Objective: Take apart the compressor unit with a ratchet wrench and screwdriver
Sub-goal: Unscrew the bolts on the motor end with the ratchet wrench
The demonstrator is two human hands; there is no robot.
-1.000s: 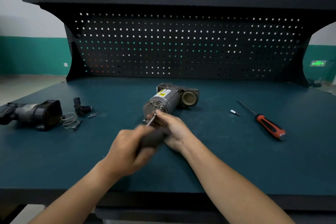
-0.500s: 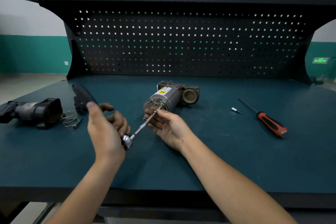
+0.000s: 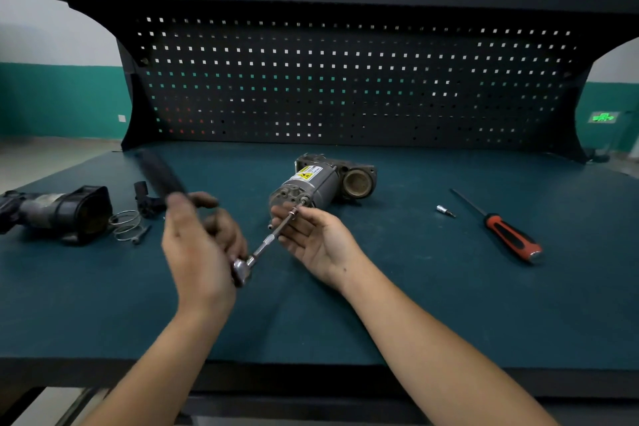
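On the teal bench mat the left hand grips the ratchet wrench by its blurred handle. Just to the right, the right hand lies palm up, half open, touching the wrench's extension bar (whether it pinches the bar, I cannot tell). The bar runs far-right into the near end face of the compressor unit, whose long axis continues that line. The right hand is nearer. The screwdriver lies well apart, right.

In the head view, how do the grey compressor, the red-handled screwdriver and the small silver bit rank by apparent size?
1. compressor: bulkiest.
2. screwdriver: similar length, much thinner.
3. silver bit: tiniest.
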